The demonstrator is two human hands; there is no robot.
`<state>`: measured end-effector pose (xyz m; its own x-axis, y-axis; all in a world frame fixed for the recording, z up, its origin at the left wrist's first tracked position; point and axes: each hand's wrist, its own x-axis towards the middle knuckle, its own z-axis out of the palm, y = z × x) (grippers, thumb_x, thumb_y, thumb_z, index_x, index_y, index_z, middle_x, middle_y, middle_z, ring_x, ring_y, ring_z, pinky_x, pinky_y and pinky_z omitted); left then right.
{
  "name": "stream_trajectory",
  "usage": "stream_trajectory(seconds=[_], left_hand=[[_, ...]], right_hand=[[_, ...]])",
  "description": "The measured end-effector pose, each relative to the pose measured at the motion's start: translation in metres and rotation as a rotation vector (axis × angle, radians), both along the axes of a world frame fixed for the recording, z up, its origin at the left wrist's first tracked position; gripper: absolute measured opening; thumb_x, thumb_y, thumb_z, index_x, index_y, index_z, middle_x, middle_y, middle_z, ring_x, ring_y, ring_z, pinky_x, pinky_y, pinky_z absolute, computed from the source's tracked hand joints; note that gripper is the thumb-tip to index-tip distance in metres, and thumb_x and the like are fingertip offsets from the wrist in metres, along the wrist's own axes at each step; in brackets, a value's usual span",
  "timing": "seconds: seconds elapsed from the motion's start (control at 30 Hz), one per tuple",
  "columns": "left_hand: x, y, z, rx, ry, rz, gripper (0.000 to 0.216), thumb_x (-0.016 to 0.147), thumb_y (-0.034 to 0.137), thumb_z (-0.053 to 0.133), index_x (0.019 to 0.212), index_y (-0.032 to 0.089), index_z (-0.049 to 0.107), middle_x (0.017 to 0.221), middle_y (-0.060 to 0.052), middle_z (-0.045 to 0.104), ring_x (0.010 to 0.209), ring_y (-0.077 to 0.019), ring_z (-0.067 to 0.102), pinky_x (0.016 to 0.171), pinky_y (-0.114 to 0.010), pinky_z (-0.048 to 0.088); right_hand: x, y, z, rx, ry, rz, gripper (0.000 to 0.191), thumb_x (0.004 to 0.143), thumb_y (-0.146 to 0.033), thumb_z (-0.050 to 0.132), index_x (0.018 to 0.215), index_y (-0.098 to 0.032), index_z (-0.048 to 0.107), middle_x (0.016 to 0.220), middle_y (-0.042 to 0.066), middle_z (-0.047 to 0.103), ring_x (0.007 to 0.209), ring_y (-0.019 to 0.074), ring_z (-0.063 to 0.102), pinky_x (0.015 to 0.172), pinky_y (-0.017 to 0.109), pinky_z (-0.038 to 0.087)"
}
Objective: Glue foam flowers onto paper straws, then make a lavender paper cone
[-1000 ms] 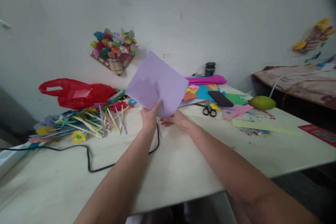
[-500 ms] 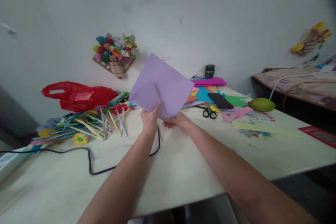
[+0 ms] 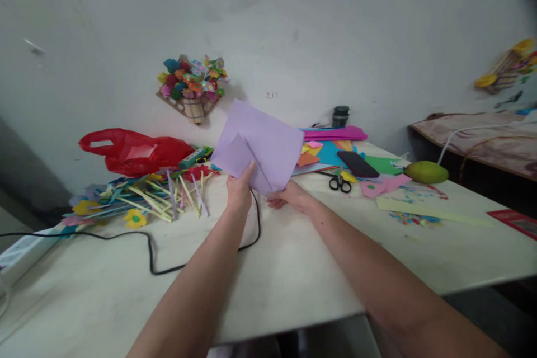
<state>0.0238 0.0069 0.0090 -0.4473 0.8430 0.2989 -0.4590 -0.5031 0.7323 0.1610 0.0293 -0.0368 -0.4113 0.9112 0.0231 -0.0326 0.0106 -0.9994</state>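
A sheet of light purple paper [image 3: 272, 142] is held up above the table, tilted, with a slit or fold edge running from its lower edge up toward its middle. My left hand [image 3: 240, 187] grips its lower left part, thumb on the near face. At the bottom corner my right hand [image 3: 289, 197] pinches the paper between thumb and fingers. Part of the sheet stands out as a separate flap [image 3: 239, 159] above my left thumb. The fingers behind the paper are hidden.
Paper strips [image 3: 157, 201] and paper flowers [image 3: 135, 218] lie on the left, before a red plastic bag [image 3: 134, 151]. A black cable [image 3: 153, 257] crosses the table. To the right are scissors [image 3: 340, 183], a phone [image 3: 358, 164], coloured paper [image 3: 331, 154] and a green fruit [image 3: 427, 172].
The flap over my left thumb now stands further apart from the rest of the purple paper. The sheet's top has dipped lower. The whole view has shifted slightly.
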Motion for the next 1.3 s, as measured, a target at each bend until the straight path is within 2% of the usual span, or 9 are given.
stream_trajectory(seconds=[0.17,0.33,0.57,0.8,0.97,1.2,1.3], left_hand=[[-0.002,0.001,0.003,-0.008,-0.041,-0.001,0.046,0.05,0.023,0.08,0.092,0.016,0.062,0.101,-0.008,0.067,0.093,-0.0194,0.061,0.079,-0.029,0.049],[-0.005,0.004,0.003,0.047,-0.073,0.0,0.047,0.05,0.02,0.079,0.094,0.018,0.062,0.099,-0.006,0.067,0.092,-0.0188,0.061,0.08,-0.03,0.048],[-0.007,0.004,0.005,0.022,-0.095,-0.02,0.045,0.05,0.019,0.078,0.093,0.019,0.061,0.097,-0.005,0.067,0.091,-0.0187,0.061,0.08,-0.03,0.048],[-0.003,0.006,-0.003,0.001,-0.075,-0.107,0.044,0.052,0.023,0.078,0.091,0.018,0.06,0.093,-0.003,0.067,0.085,-0.0143,0.061,0.078,-0.026,0.047],[0.011,0.004,-0.012,-0.106,-0.046,-0.095,0.048,0.052,0.026,0.079,0.093,0.018,0.055,0.096,-0.005,0.064,0.083,-0.0139,0.061,0.071,-0.025,0.047],[0.016,0.006,-0.017,-0.181,-0.069,-0.001,0.045,0.051,0.022,0.079,0.089,0.016,0.056,0.088,-0.005,0.065,0.079,-0.0155,0.062,0.07,-0.027,0.048],[0.014,0.006,-0.015,-0.197,-0.128,-0.006,0.04,0.052,0.017,0.078,0.086,0.014,0.057,0.082,-0.005,0.066,0.076,-0.0163,0.063,0.07,-0.028,0.049]], right_hand=[[0.001,-0.001,0.003,-0.006,-0.029,0.0,0.029,0.061,-0.022,0.076,0.084,-0.011,0.063,0.064,0.006,0.069,0.052,0.016,0.064,0.045,0.023,0.053],[0.004,-0.002,0.009,-0.01,-0.066,0.002,0.021,0.06,-0.02,0.075,0.075,-0.01,0.064,0.063,0.007,0.068,0.051,0.0149,0.064,0.044,0.022,0.052],[0.005,-0.005,0.012,-0.018,-0.063,0.028,0.025,0.064,-0.025,0.073,0.081,-0.009,0.064,0.061,0.008,0.069,0.05,0.0151,0.063,0.044,0.022,0.052],[0.002,-0.005,0.011,-0.021,-0.034,-0.065,0.028,0.064,-0.025,0.074,0.085,-0.011,0.062,0.058,0.006,0.067,0.049,0.0152,0.063,0.043,0.021,0.051],[-0.004,-0.003,0.01,0.006,0.007,-0.172,0.033,0.064,-0.024,0.074,0.092,-0.012,0.06,0.059,0.005,0.066,0.05,0.0164,0.063,0.041,0.023,0.05],[-0.014,-0.01,0.015,0.002,-0.09,-0.23,0.026,0.059,-0.027,0.077,0.072,-0.014,0.059,0.052,0.003,0.061,0.041,0.0132,0.057,0.037,0.022,0.046],[-0.015,-0.012,0.015,0.055,-0.142,-0.212,0.024,0.06,-0.032,0.075,0.066,-0.016,0.058,0.041,-0.001,0.053,0.031,0.009,0.044,0.029,0.021,0.037]])
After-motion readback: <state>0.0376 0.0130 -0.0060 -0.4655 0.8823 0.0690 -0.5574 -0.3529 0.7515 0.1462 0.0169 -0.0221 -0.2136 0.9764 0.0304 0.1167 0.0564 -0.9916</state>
